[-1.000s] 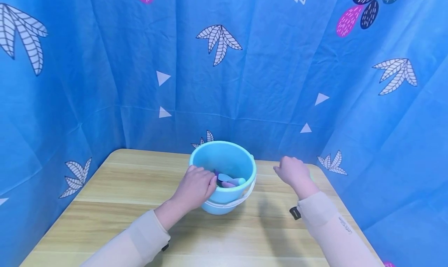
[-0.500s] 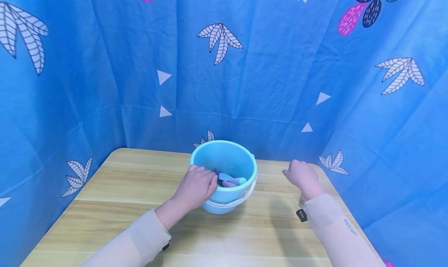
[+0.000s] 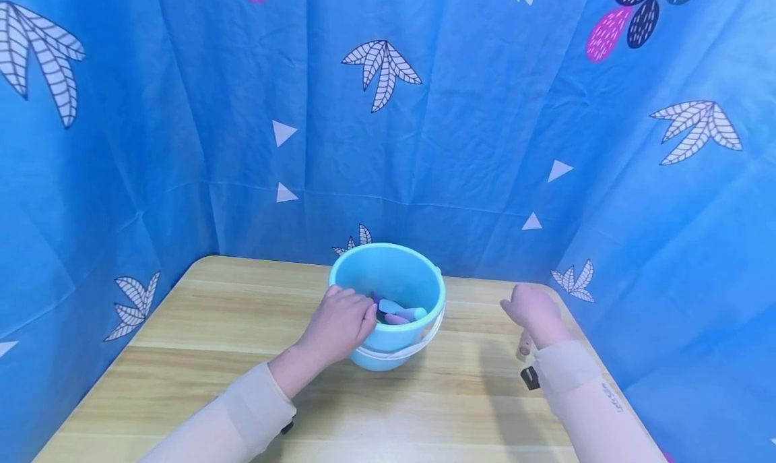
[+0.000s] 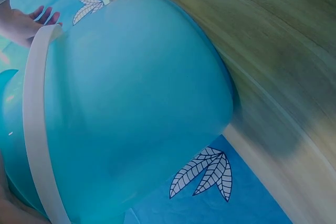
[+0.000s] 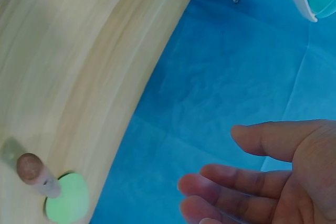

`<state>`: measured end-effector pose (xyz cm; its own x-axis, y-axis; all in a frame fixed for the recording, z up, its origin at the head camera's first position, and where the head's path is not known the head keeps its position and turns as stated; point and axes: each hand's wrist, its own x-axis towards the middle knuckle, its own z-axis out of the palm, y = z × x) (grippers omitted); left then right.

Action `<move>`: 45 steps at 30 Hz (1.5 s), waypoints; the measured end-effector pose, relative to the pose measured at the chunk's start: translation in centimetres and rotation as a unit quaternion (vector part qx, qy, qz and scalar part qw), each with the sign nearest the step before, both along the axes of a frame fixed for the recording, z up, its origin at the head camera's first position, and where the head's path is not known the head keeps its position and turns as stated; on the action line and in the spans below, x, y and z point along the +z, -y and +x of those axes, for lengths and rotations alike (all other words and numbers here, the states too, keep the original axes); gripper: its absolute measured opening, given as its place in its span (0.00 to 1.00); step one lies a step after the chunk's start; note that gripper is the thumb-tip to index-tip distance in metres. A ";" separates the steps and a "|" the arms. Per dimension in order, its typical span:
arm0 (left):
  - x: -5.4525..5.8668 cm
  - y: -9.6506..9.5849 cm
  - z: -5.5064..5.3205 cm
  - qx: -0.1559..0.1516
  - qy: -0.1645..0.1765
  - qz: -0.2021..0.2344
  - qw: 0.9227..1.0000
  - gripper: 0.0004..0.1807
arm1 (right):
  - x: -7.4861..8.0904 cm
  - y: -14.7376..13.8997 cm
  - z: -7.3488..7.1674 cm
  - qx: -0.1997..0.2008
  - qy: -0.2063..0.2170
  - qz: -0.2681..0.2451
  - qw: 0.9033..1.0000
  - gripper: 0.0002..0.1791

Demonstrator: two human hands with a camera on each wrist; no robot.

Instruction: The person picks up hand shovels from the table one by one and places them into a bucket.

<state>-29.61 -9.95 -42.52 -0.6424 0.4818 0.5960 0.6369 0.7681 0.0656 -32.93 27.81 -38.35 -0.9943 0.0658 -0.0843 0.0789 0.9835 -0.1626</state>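
Observation:
A light blue bucket [image 3: 388, 342] stands on the table, its white handle [image 3: 418, 347] hanging down at the front. My left hand [image 3: 341, 323] grips the near left rim, thumb toward the inside; in the left wrist view the bucket's side fills most of the picture. Inside lie pale blue and purple utensils [image 3: 397, 319], partly covered by that hand. To the right, my right hand [image 3: 532, 308] hovers over the table with nothing in it. Its thumb and loosely bent fingers are apart. Below it lies a green-headed tool with a wooden handle [image 5: 39, 174], mostly hidden in the head view.
The wooden table [image 3: 200, 355] reaches back to a blue patterned curtain [image 3: 388, 146], which encloses the left, rear and right sides. The table's right edge runs close to the right forearm.
My right hand has moved rightward and a little lower in the view. The wooden handle has come into sight below its wrist. My left hand and the bucket have stayed in place.

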 end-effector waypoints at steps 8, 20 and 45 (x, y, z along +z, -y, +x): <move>0.0 0.0 0.0 0.001 0.000 -0.004 1.000 0.14 | -1.0 -1.0 -0.1 -0.010 0.007 -0.006 1.000 0.16; 0.0 0.0 0.0 -0.001 -0.007 -0.003 1.000 0.14 | -2.6 -1.8 -0.1 -0.024 0.037 -0.014 0.999 0.20; 0.2 0.0 0.0 0.004 0.007 -0.011 1.000 0.16 | -5.0 -3.3 0.0 -0.056 0.037 -0.022 0.998 0.14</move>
